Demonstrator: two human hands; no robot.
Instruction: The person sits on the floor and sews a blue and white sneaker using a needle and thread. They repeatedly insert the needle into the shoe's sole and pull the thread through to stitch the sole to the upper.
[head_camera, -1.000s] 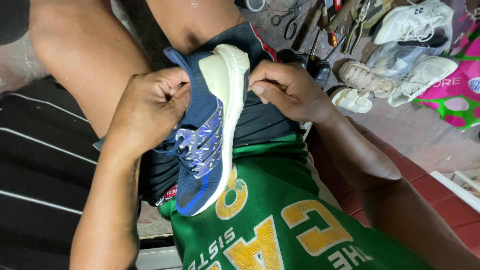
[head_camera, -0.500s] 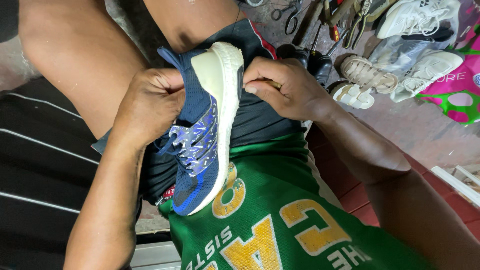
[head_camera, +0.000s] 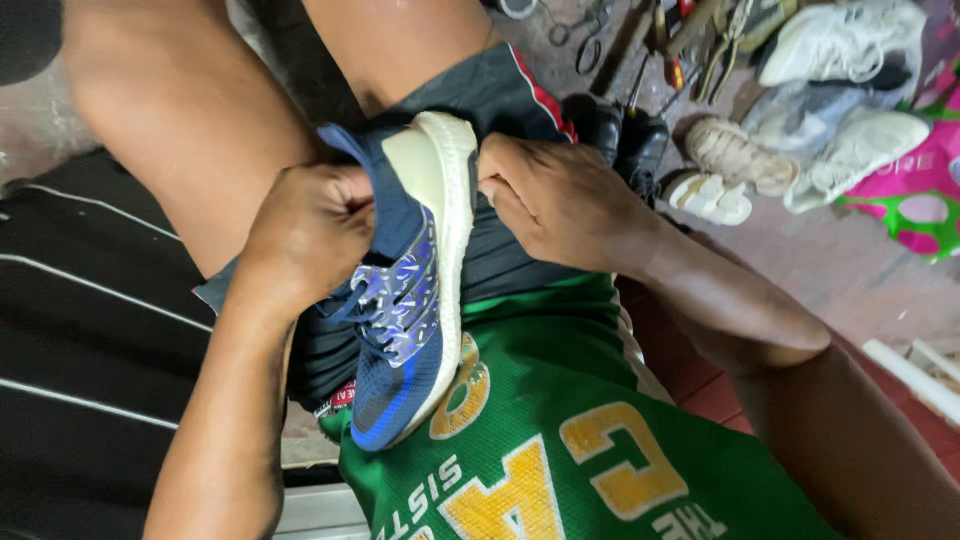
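A navy blue sneaker (head_camera: 405, 300) with a cream sole lies on its side across my lap, toe pointing toward my green jersey. My left hand (head_camera: 310, 235) grips the heel collar and upper from the left. My right hand (head_camera: 560, 200) presses its fingers against the sole's edge near the heel from the right. Both hands squeeze the shoe between them. The laces and patterned side panel face up.
On the floor to the upper right lie several white and beige shoes (head_camera: 840, 60), a black shoe (head_camera: 620, 135), pliers and other hand tools (head_camera: 680, 40), and a pink-and-green bag (head_camera: 910, 200). A dark striped mat (head_camera: 90, 340) lies at left.
Both hands have shifted slightly along the heel, the right hand's fingers curling tighter against the sole edge. The shoe stays on my lap.
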